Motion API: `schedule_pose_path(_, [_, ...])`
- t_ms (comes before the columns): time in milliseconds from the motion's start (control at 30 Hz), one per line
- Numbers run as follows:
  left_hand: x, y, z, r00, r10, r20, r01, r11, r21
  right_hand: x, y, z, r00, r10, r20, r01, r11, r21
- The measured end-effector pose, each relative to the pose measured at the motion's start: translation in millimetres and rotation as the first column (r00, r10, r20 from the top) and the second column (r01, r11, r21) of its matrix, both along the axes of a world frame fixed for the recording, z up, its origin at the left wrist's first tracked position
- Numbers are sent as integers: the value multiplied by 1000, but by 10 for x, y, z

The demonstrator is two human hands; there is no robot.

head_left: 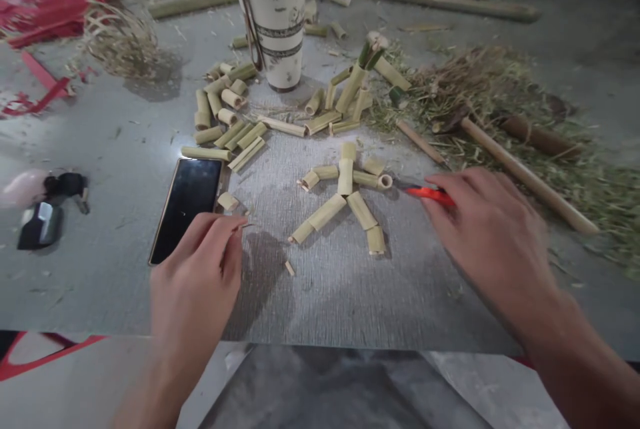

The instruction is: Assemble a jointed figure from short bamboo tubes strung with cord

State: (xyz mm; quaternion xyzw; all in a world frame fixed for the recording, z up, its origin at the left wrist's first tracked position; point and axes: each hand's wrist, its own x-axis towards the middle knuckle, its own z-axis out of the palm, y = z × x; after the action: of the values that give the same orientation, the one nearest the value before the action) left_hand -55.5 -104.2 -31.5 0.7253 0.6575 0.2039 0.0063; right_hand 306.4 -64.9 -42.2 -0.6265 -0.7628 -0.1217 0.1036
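My left hand (197, 279) is closed in a pinch beside the phone (190, 199); a thin dark strand seems to show at its fingertips, too small to name. On the right, my right hand (487, 236) has thumb and fingers closed on a red-handled tool (434, 194). Its grey metal tip points left; the rest is hidden under my hand. Between my hands lies a stick figure of cut bamboo pieces (345, 177), with head, body, arms and legs. The tool's tip is close to the figure's right-side arm end (385, 182). A small bamboo chip (290, 268) lies below it.
Cut bamboo pieces (220, 106) lie beyond the phone. A tall paper cup (283, 22) stands at the back. Dry grass (480, 92) and a wooden-handled hammer (530, 176) are on the right. Keys (65, 186) lie left, below a woven ball (120, 39) and red scraps (55, 12).
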Motion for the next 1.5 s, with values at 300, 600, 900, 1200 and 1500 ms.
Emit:
schedule_pose_path(300, [220,-4,-2,941,-260,218,272,962,-26,-695,28,332,865,423,-269,-434,901,21])
schedule_pose_path(600, [305,29,-145,946,-255,200,265,964,-25,-1335,82,190,781,514,-353,-603,769,-215])
schedule_pose_path(900, [307,-4,-132,937,-256,236,268,963,-18,-1417,29,94,812,335,-477,-500,822,-274])
schedule_pose_path(1200, [330,-8,-156,936,-271,224,281,960,-12,-1333,29,138,795,387,-466,-548,787,-282])
schedule_pose_path(1500, [300,-1,-147,939,-289,187,285,957,49,-1371,57,90,799,402,-447,-545,798,-257])
